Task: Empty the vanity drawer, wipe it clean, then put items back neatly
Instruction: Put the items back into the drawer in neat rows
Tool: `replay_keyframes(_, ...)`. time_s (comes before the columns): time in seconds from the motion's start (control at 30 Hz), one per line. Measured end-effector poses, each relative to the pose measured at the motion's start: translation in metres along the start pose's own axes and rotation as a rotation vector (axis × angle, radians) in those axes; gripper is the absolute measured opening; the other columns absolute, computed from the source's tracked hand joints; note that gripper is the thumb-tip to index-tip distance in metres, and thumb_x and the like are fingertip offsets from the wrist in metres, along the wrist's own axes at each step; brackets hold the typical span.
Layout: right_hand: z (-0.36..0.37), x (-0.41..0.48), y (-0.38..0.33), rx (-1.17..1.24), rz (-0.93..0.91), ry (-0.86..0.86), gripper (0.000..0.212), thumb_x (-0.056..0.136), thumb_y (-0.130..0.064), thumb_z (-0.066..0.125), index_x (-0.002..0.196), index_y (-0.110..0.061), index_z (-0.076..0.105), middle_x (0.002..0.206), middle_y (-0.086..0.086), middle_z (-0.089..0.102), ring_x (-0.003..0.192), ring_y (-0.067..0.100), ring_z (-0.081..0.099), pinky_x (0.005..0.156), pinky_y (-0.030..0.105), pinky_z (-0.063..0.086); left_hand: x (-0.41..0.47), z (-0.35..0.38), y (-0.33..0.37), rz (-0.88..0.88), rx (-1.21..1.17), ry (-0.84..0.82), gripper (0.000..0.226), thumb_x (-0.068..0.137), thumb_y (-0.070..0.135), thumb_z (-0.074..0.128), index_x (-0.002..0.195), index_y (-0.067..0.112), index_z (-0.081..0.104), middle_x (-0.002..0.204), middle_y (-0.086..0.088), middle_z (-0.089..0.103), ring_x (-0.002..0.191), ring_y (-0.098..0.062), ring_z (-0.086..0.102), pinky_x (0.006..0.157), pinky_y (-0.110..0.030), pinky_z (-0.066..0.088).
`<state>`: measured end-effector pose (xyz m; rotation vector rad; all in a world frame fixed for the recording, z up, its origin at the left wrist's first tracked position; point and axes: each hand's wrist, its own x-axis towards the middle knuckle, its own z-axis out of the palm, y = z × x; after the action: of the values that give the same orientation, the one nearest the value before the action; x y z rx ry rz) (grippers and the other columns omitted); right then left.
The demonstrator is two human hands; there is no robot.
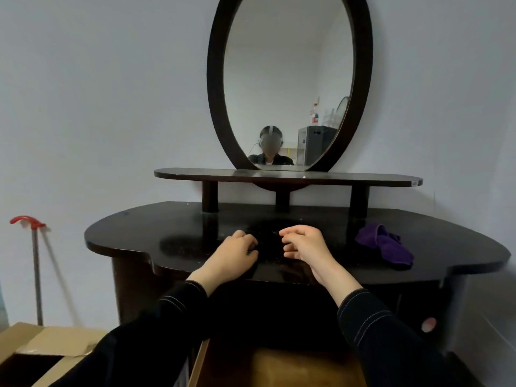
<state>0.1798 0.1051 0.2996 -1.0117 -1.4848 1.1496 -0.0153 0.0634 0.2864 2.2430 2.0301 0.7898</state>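
Dark vanity surface point(145, 236) under oval mirror point(287, 65), purple cloth point(386, 245) crumpled on its right side. Mid-surface sits left grip point(236, 254), fingers curled down onto it; can't tell if it holds anything. Just beside it, right grip point(304, 244) is loosely curled, nothing seen held. Below the forearms, drawer point(279, 367) is pulled out, brown floor showing.
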Motion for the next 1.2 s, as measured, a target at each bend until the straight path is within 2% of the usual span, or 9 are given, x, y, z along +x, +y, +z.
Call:
replay_keyframes(0.17,-0.007,0.003,-0.001,0.204,0.046,0.063,0.018,0.098,0.0,0.056,0.101,-0.005,0.073,0.104,0.017,0.068,0.085,0.024,0.067,0.063,0.029,0.059,0.002,0.017,0.037,0.102,-0.036,-0.004,0.027,0.1,0.023,0.053,0.124,0.015,0.062,0.124,-0.008,0.051,0.114,-0.03,0.054,0.101,-0.042,0.045)
replay_keyframes(0.37,-0.009,0.005,0.004,0.188,0.022,0.178,0.019,0.099,-0.001,0.054,0.1,-0.009,0.072,0.106,0.014,0.067,0.085,0.022,0.066,0.064,0.029,0.059,0.01,0.023,0.045,-0.052,0.168,0.084,0.036,0.097,0.048,0.054,0.12,0.021,0.059,0.121,-0.007,0.052,0.117,-0.031,0.046,0.095,-0.044,0.041)
replay_keyframes(0.47,-0.01,0.004,0.005,0.156,0.001,0.224,0.022,0.099,0.0,0.052,0.098,-0.01,0.072,0.103,0.012,0.067,0.082,0.02,0.066,0.059,0.025,0.056,0.013,0.027,0.043,-0.117,0.216,0.149,0.033,0.098,0.044,0.051,0.119,0.019,0.057,0.12,-0.008,0.051,0.115,-0.032,0.046,0.087,-0.044,0.041)
replay_keyframes(0.57,-0.009,0.004,0.006,0.119,-0.008,0.211,0.023,0.098,0.0,0.052,0.098,-0.011,0.072,0.102,0.011,0.068,0.081,0.019,0.065,0.058,0.023,0.055,0.016,0.026,0.043,-0.065,0.162,0.173,0.023,0.095,0.035,0.052,0.108,0.017,0.059,0.109,-0.007,0.053,0.105,-0.032,0.052,0.077,-0.039,0.043)
replay_keyframes(0.67,-0.01,0.004,0.005,0.121,-0.013,0.203,0.023,0.097,0.001,0.052,0.098,-0.01,0.073,0.1,0.01,0.068,0.079,0.018,0.065,0.057,0.023,0.054,0.016,0.022,0.044,0.007,0.138,0.201,0.012,0.089,0.033,0.055,0.088,0.02,0.055,0.089,0.003,0.047,0.085,-0.029,0.058,0.066,-0.032,0.037)
replay_keyframes(0.83,-0.011,0.005,0.006,0.109,-0.014,0.198,0.025,0.096,0.002,0.052,0.096,-0.01,0.074,0.097,0.011,0.069,0.076,0.017,0.065,0.056,0.023,0.054,0.016,0.02,0.045,0.015,0.04,0.221,0.015,0.081,0.03,0.058,0.072,0.02,0.05,0.075,0.007,0.048,0.067,-0.02,0.049,0.057,-0.029,0.032)
replay_keyframes(0.93,-0.011,0.005,0.006,0.071,-0.018,0.191,0.028,0.094,0.002,0.05,0.094,-0.01,0.074,0.095,0.011,0.07,0.074,0.016,0.066,0.055,0.022,0.053,0.017,0.017,0.041,-0.054,-0.098,0.229,0.021,0.08,0.03,0.06,0.068,0.014,0.053,0.065,0.004,0.055,0.061,-0.019,0.052,0.053,-0.028,0.036)
replay_keyframes(1.07,-0.009,0.003,0.006,-0.015,-0.038,0.139,0.028,0.094,0.001,0.05,0.092,-0.013,0.075,0.093,0.01,0.071,0.071,0.014,0.065,0.055,0.02,0.053,0.022,0.004,0.033,-0.222,-0.546,0.252,0.028,0.081,0.024,0.064,0.058,0.009,0.059,0.052,-0.001,0.055,0.051,-0.016,0.052,0.051,-0.026,0.041)
replay_keyframes(1.2,-0.002,0.002,0.005,-0.253,-0.082,-0.024,0.022,0.092,-0.007,0.058,0.091,-0.021,0.075,0.092,0.002,0.073,0.066,0.006,0.065,0.055,0.017,0.049,0.022,-0.006,0.025,-0.423,-1.047,0.343,0.02,0.083,0.017,0.064,0.068,0.009,0.054,0.061,-0.01,0.045,0.041,-0.017,0.037,0.041,-0.024,0.025)
